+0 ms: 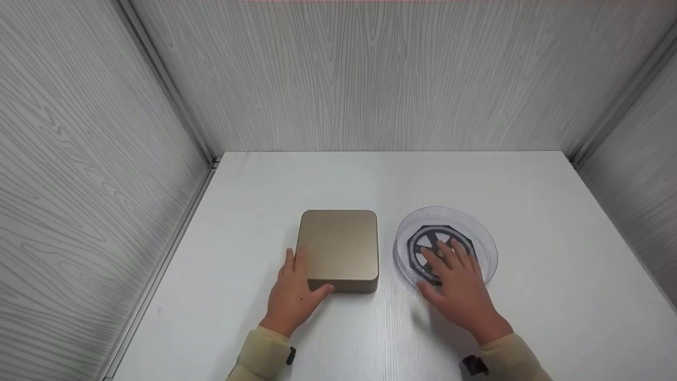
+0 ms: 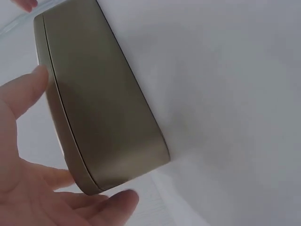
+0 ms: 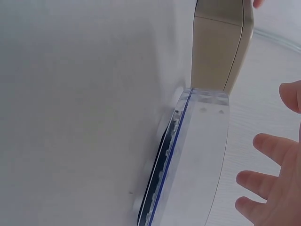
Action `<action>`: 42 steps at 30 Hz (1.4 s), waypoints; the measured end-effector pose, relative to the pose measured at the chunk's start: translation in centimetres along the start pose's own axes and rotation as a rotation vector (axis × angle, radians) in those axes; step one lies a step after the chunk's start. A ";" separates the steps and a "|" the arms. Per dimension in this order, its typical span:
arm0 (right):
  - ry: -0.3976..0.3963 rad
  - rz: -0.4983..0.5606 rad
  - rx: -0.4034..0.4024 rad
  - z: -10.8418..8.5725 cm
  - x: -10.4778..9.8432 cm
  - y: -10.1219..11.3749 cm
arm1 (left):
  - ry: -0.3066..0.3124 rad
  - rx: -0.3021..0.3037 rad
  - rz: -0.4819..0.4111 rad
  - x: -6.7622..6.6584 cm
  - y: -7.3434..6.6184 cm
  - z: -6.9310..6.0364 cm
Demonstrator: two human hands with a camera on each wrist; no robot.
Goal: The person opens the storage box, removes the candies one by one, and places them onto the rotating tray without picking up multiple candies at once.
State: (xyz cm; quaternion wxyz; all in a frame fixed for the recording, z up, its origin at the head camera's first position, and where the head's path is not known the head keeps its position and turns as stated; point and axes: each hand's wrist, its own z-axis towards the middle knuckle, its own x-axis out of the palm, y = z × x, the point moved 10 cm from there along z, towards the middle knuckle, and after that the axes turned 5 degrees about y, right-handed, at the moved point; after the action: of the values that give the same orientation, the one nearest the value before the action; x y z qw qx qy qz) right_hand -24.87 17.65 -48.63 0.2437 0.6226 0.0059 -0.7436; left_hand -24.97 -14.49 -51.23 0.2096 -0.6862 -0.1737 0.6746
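A gold rectangular box (image 1: 338, 243) with rounded corners lies flat, its lid closed. My left hand (image 1: 296, 299) is at its near left corner, fingers fairly straight along the left side and thumb by the front edge. In the left wrist view the thumb (image 2: 28, 89) touches the rim of the box (image 2: 99, 99). Right of the box is a clear round dish (image 1: 489, 254) with a black octagonal spoked piece (image 1: 435, 233) inside or under it; I cannot tell which. Over the dish my right hand (image 1: 463, 296) is spread, apart from its wall (image 3: 202, 155) in the right wrist view.
The white tabletop (image 1: 338, 180) meets a pale wood-grain panel (image 1: 349, 74) at the back. Similar panels (image 1: 79, 159) stand along the left and right sides. Both wrists have beige sleeves (image 1: 262, 354) with dark straps.
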 end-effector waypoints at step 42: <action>0.267 0.018 -0.270 12.6 3.0 15.9 | 0.117 -0.143 -0.366 1.4 4.3 1.3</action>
State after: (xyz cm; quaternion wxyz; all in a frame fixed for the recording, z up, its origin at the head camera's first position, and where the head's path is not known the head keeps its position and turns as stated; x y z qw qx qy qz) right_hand -30.92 -1.32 -43.95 0.3289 0.6773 0.1323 -0.6446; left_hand -26.44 -17.31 -54.65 0.2893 -0.6944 -0.3305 0.5700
